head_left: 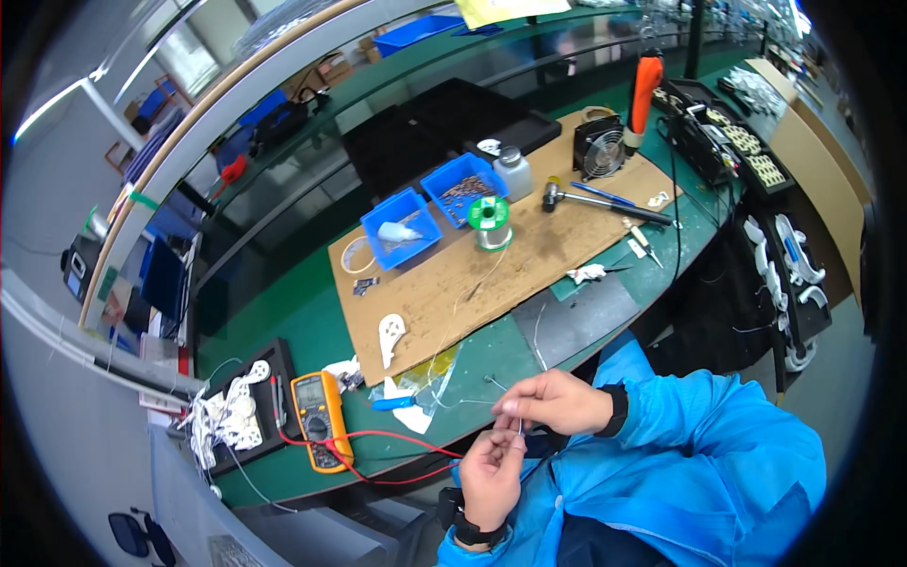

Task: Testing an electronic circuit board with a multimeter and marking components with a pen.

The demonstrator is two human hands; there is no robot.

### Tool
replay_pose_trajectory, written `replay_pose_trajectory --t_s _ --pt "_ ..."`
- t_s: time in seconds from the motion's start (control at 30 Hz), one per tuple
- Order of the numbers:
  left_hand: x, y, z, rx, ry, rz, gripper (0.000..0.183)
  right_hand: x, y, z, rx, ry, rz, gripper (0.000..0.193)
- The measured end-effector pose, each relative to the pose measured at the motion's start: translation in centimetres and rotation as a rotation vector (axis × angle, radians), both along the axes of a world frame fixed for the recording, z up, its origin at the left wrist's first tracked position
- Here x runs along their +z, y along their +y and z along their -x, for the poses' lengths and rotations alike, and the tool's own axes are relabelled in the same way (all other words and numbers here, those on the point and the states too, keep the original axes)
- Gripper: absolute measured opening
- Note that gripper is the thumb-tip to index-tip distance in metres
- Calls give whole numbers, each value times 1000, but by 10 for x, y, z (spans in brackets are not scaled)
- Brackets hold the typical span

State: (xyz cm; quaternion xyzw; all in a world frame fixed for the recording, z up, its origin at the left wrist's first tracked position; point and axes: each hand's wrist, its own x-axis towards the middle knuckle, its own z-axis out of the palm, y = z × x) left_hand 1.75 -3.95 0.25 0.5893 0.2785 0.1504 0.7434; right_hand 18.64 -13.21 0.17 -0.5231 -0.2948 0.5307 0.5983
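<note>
Both of my hands meet at the table's front edge, in front of my blue jacket. My right hand (556,401) pinches a thin pale wire (470,402), which trails left over the table. Just below it, my left hand (492,472) has its thumb and fingers pressed together. A slim, shiny piece shows between the two hands, too small to name. Left of them lie a blue-handled tool (393,403) and a clear plastic bag (436,383). The red test leads (402,436) of an orange multimeter (319,420) run close to my left hand.
A cardboard sheet (425,317) bears a solder spool (489,225), two blue bins (402,230), a bottle (513,172), a hammer (605,201) and a small fan (601,151). A black tray (276,364) with white parts stands at left. A grey mat (581,321) lies ahead of my hands.
</note>
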Motion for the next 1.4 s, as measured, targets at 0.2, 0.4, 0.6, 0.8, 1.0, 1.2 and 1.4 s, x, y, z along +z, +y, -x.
replay_pose_trajectory --t_s 0.2,0.4,0.6,0.8,1.0,1.2,1.4 --pt "-13 12 19 -146 16 -8 14 28 -8 -32 -265 -122 -46 26" --pt "7 86 81 51 25 -293 11 43 -16 -65 -526 -287 -130 25" --pt "-24 85 142 81 102 -234 10 73 82 -65 -119 -556 -67 26" --pt "-23 61 119 295 -1 -59 9 59 228 -53 82 -793 -76 22" --pt "-23 70 95 436 32 95 13 14 287 -32 63 -1102 -24 30" --pt "-19 61 80 268 132 92 13 11 237 -41 171 -1067 36 29" --pt "-13 57 60 224 88 142 15 52 147 -46 219 -878 -94 23"
